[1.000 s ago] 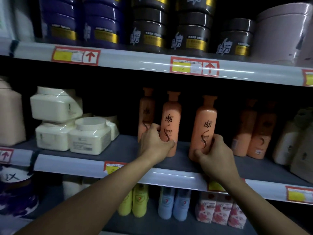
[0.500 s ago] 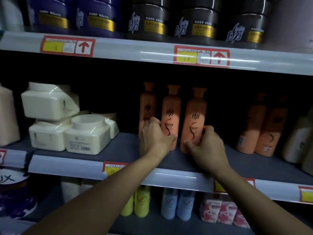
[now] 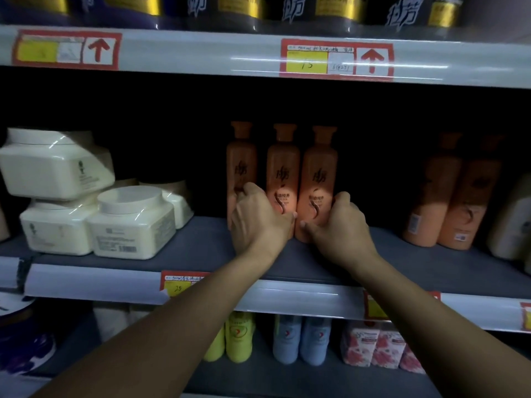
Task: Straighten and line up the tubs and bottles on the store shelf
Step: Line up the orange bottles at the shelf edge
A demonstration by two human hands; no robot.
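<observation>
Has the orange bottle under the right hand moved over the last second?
Yes. The right-hand orange bottle has slid left: the gap to the middle orange bottle, which barely moved, is closed, and the two now stand side by side.

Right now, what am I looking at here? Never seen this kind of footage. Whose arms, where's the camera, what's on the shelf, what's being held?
There is no robot here. A person wears a wide-angle camera on the head, looking forward and down, so the two arms reaching in from the bottom are the person's own.

The scene is a store shelf. Three orange bottles stand upright, close together, in the middle. The left hand is curled round the middle orange bottle, also covering the base of the left orange bottle. The right hand grips the right orange bottle.

To the left sit cream tubs, one stacked tilted on another. More orange bottles stand in shadow further right. Dark tubs line the shelf above; small coloured bottles sit below.
</observation>
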